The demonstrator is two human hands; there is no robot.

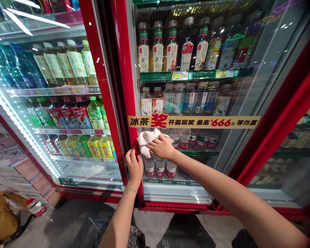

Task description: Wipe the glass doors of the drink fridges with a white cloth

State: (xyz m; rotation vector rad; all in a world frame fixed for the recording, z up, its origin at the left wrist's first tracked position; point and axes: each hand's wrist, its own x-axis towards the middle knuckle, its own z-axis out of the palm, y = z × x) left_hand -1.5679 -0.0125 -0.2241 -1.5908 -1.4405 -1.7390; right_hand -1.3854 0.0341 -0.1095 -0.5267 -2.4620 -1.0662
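Observation:
My right hand presses a crumpled white cloth against the glass door of a red drinks fridge, just below a yellow sticker strip. My left hand is closed around the red door frame at its left edge, a green band on the wrist. Behind the glass stand rows of bottles: tea bottles on the top shelf, water bottles below, red-labelled water bottles on the lowest shelf by my hands.
A second lit fridge full of coloured drink bottles stands to the left. On the floor at lower left lie a yellow bag and a bottle. Another red-framed door stands to the right.

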